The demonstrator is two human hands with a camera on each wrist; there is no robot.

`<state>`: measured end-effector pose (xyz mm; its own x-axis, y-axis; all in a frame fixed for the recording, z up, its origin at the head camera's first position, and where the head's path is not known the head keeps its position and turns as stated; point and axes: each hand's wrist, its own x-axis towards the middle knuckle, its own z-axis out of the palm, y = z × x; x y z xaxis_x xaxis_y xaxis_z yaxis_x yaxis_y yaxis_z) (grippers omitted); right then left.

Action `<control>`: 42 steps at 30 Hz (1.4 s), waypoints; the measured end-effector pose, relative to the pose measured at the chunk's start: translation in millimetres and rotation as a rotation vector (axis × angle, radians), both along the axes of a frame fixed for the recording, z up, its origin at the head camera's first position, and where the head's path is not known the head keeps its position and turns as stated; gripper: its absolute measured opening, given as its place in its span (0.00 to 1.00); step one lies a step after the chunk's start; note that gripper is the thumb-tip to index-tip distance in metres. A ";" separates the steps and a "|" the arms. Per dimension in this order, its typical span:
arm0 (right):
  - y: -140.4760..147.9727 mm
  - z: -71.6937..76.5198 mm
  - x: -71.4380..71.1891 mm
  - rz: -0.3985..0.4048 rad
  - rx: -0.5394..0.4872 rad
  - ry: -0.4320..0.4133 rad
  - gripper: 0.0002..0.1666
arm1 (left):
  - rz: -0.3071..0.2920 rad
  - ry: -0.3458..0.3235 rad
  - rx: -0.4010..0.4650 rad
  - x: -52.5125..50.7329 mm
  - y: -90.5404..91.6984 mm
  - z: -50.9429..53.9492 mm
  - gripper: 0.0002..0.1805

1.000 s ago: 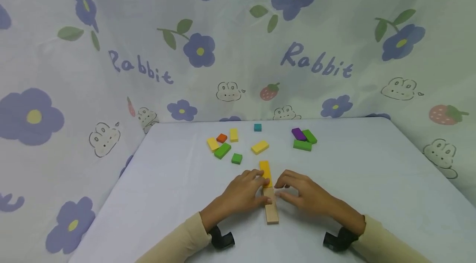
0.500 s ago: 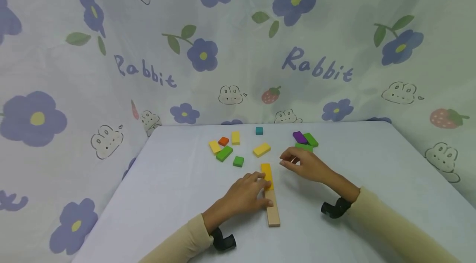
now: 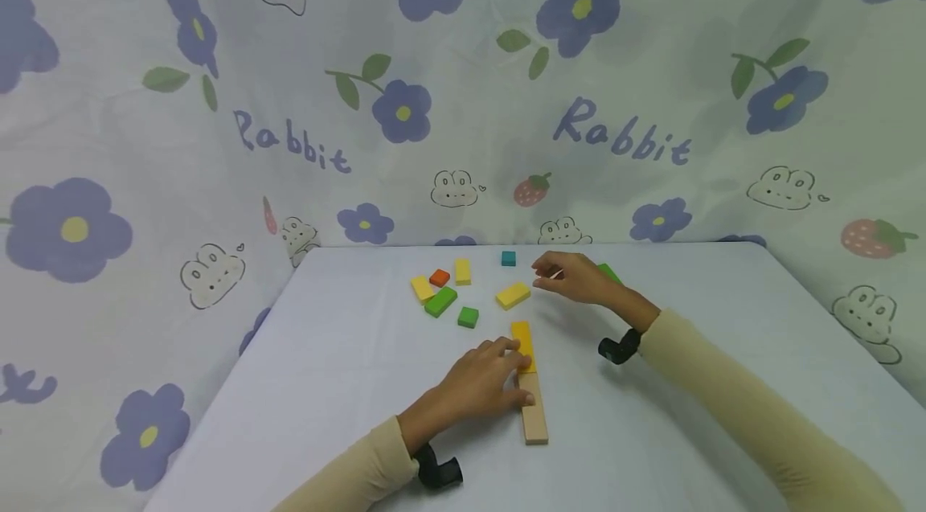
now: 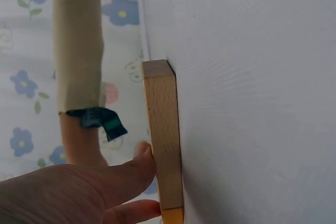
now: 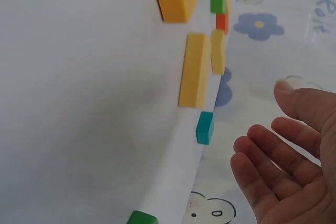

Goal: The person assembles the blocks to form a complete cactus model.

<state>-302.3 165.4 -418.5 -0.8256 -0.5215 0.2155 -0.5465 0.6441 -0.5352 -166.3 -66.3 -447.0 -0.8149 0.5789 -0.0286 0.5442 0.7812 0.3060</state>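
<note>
My left hand (image 3: 481,383) rests beside a row of two blocks lying end to end. Its thumb touches the plain wooden block (image 3: 534,423), and its fingers touch the orange-yellow block (image 3: 522,333) at the far end; the left wrist view shows the wooden block (image 4: 164,129) up close. Above the back of the table hovers my right hand (image 3: 579,277), fingers loosely bent and nothing held. A yellow block (image 3: 513,296) and a small teal cube (image 3: 509,259) lie just left of it; the right wrist view shows the teal cube (image 5: 205,128) near the fingertips.
At the back left lie a green block (image 3: 440,301), a green cube (image 3: 468,317), a red-orange piece (image 3: 439,278) and two yellow blocks, one of them upper right (image 3: 462,272). Another green block (image 3: 609,272) shows partly behind my right hand. A patterned cloth hangs behind the table.
My right hand has left the block row and moved forward over the table to the back, now covering part of the right-hand block group. The left hand stays at the row.
</note>
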 end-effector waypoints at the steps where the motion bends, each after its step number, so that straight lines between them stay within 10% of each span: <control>1: -2.0 1.5 -3.9 -0.001 0.006 -0.012 0.19 | 0.001 0.001 0.001 0.0 -0.3 -0.1 0.29; 18: -25.1 7.1 -55.9 -0.041 0.162 -0.099 0.27 | 0.000 0.012 -0.005 1.8 -0.6 0.8 0.29; 42: -42.8 -17.5 -82.7 -0.085 0.271 -0.194 0.31 | 0.003 -0.004 -0.022 3.8 1.5 -1.7 0.29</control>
